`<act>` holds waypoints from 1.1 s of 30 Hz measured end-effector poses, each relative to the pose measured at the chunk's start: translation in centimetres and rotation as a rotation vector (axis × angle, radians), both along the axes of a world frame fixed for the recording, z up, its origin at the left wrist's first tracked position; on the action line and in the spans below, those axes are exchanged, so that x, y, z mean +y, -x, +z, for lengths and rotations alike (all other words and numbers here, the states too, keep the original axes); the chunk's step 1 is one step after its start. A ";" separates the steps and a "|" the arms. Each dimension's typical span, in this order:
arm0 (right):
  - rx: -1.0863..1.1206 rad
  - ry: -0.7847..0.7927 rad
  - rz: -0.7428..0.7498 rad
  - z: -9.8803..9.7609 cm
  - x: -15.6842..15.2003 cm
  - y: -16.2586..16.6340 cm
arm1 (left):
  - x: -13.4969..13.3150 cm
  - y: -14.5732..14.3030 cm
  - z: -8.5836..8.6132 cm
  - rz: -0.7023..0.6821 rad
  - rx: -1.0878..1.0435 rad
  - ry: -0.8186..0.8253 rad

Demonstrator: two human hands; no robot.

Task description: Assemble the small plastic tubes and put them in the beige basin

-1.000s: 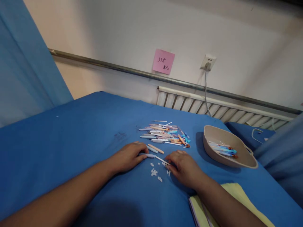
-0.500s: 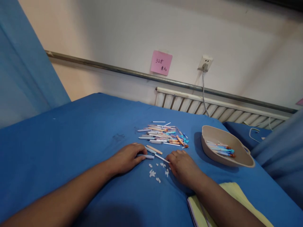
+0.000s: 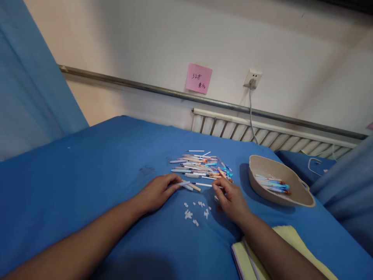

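Observation:
My left hand (image 3: 159,190) is closed on a pale pen barrel (image 3: 184,183), which points right. Between the fingertips of my right hand (image 3: 230,197) is a white pen refill (image 3: 203,184), its dark tip toward the barrel with a small gap between them. Another slim pale piece shows under the right fingers, too hidden to name. A peach pen barrel (image 3: 195,188) lies on the blue cloth just beyond the left hand. Small white bits (image 3: 189,214) are scattered between my hands. Behind them lies a pile of pen parts (image 3: 198,167).
A beige basket (image 3: 275,165) with several pens (image 3: 272,182) inside stands at the right. A folded yellow cloth (image 3: 287,237) lies under my right forearm. Beyond the blue-covered surface (image 3: 116,155) are a wall rail, a radiator (image 3: 227,128) and a plugged-in socket (image 3: 252,79).
My right hand has lifted the white refill off the cloth and turned it nearly level. My left hand has raised the pale barrel slightly toward it.

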State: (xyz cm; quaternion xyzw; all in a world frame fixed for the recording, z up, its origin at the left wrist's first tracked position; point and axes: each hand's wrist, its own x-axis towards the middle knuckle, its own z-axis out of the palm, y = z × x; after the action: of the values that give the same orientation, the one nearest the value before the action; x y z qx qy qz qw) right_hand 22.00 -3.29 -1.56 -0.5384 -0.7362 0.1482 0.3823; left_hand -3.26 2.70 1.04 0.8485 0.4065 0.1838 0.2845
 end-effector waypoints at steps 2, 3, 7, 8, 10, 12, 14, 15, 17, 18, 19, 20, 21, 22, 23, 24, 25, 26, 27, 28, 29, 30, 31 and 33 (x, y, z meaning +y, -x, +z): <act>0.031 0.013 -0.018 0.0 0.1 -0.1 | 0.0 -0.1 0.0 -0.007 -0.020 0.005; 0.039 0.020 -0.019 0.0 0.1 -0.1 | 0.0 -0.1 0.0 -0.011 -0.030 0.008; 0.040 0.038 -0.014 0.0 0.1 -0.1 | -0.1 -0.2 -0.1 -0.027 -0.063 0.015; 0.035 0.041 -0.015 0.0 0.1 -0.1 | -0.1 -0.2 0.0 -0.031 -0.066 0.016; 0.026 0.036 -0.019 0.0 0.0 -0.1 | -0.1 -0.2 0.0 -0.034 -0.071 0.016; 0.020 0.016 -0.024 0.2 0.0 -0.1 | -0.1 -0.2 0.0 -0.030 -0.073 0.014; 0.022 0.000 -0.028 0.3 0.1 -0.2 | 0.0 -0.1 0.0 -0.022 -0.072 0.016; 0.024 -0.004 -0.029 0.3 0.1 -0.2 | 0.0 -0.1 0.0 -0.019 -0.072 0.020; 0.022 -0.010 -0.031 0.3 0.1 -0.2 | -0.1 -0.1 0.0 -0.016 -0.073 0.026; 0.020 -0.010 -0.030 0.3 0.1 -0.2 | -0.1 -0.1 0.0 -0.019 -0.076 0.026; 0.020 -0.007 -0.031 0.3 0.1 -0.2 | -0.1 -0.1 0.0 -0.025 -0.079 0.024; 0.022 0.000 -0.028 0.2 0.1 -0.2 | -0.1 -0.2 0.0 -0.032 -0.081 0.019; 0.027 0.008 -0.025 0.2 0.1 -0.2 | -0.2 -0.2 0.1 -0.038 -0.083 0.011; 0.032 0.017 -0.021 0.1 0.1 -0.2 | -0.2 -0.2 0.1 -0.045 -0.083 0.001; 0.036 0.020 -0.017 0.1 0.1 -0.2 | -0.2 -0.2 0.1 -0.051 -0.081 -0.015; 0.037 0.017 -0.015 0.1 0.1 -0.2 | -0.2 -0.2 0.2 -0.057 -0.079 -0.037; 0.036 0.007 -0.014 0.1 0.1 -0.3 | -0.3 -0.2 0.2 -0.065 -0.076 -0.061; 0.035 -0.005 -0.012 0.2 0.1 -0.3 | -0.3 -0.3 0.3 -0.076 -0.075 -0.087; 0.036 -0.016 -0.012 0.2 0.1 -0.3 | -0.4 -0.3 0.3 -0.087 -0.074 -0.111; 0.038 -0.020 -0.009 0.2 0.1 -0.3 | -0.5 -0.3 0.3 -0.096 -0.074 -0.132; 0.043 -0.016 -0.004 0.2 0.1 -0.3 | -0.6 -0.3 0.3 -0.101 -0.072 -0.147; 0.051 -0.001 0.005 0.1 0.0 -0.2 | -0.7 -0.4 0.4 -0.103 -0.068 -0.155; 0.062 0.023 0.017 0.0 0.0 -0.2 | -0.8 -0.5 0.4 -0.103 -0.061 -0.159; 0.098 0.089 0.045 -0.1 -0.1 0.0 | -1.1 -0.6 0.5 -0.100 -0.048 -0.150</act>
State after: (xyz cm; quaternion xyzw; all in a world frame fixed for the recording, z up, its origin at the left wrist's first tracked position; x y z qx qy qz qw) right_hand 22.02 -3.39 -1.69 -0.5303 -0.7212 0.2156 0.3900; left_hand -2.62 1.60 1.51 0.8820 0.3417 0.2197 0.2388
